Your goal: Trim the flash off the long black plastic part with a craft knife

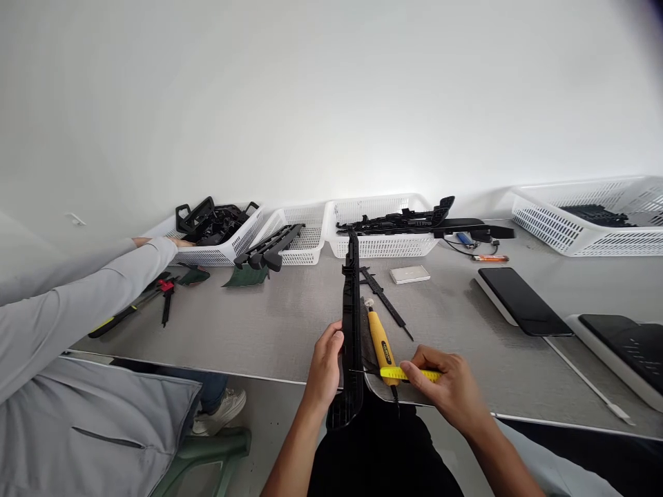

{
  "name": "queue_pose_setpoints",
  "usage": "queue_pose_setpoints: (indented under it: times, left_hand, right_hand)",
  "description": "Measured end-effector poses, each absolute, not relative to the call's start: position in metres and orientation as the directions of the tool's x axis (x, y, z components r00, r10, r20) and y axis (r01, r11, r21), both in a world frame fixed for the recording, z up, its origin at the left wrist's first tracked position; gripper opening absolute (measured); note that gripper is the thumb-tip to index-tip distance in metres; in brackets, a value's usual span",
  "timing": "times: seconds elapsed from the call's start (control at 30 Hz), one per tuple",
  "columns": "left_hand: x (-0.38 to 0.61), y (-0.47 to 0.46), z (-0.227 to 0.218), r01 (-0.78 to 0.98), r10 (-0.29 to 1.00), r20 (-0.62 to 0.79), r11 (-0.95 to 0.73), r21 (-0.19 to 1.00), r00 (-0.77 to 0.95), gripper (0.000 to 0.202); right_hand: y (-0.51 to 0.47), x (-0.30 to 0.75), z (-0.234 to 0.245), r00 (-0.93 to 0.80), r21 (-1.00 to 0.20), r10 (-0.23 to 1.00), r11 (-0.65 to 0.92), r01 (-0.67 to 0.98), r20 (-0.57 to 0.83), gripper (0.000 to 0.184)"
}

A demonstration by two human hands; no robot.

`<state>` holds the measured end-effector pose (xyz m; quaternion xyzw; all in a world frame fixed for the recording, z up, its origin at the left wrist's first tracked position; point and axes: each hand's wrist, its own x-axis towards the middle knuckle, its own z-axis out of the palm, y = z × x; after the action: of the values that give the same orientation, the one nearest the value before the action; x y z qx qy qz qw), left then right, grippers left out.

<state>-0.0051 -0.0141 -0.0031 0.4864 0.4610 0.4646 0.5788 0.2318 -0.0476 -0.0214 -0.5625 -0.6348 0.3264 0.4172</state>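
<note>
Steadying long black trim strip (352, 310) with left hand (325, 369), fingers curled shut on its near side, likely against shifting; laid lengthwise, near end overhanging table (290, 317). Pinching slim yellow tool (414, 374) crosswise in right hand (453, 390), tip at strip. Yellow-handled screwdriver (380, 338) parked just beside, within reach.

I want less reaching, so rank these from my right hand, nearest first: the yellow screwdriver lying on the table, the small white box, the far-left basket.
1. Yellow screwdriver, just left of the right hand.
2. White box, farther back, near the middle.
3. Far-left basket, far back on the left.
</note>
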Motion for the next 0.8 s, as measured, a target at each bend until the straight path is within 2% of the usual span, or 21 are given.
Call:
queue_pose_setpoints:
  times: [0.8]
  left_hand:
    - [-0.0049, -0.0129, -0.0031, -0.078, 0.986, -0.063, 0.076, 0.994, 0.153, 0.051]
  right_hand:
    - [-0.0463, 0.2320, -0.0223, -0.011, -0.884, 0.989, 0.139, 0.446, 0.150, 0.063]
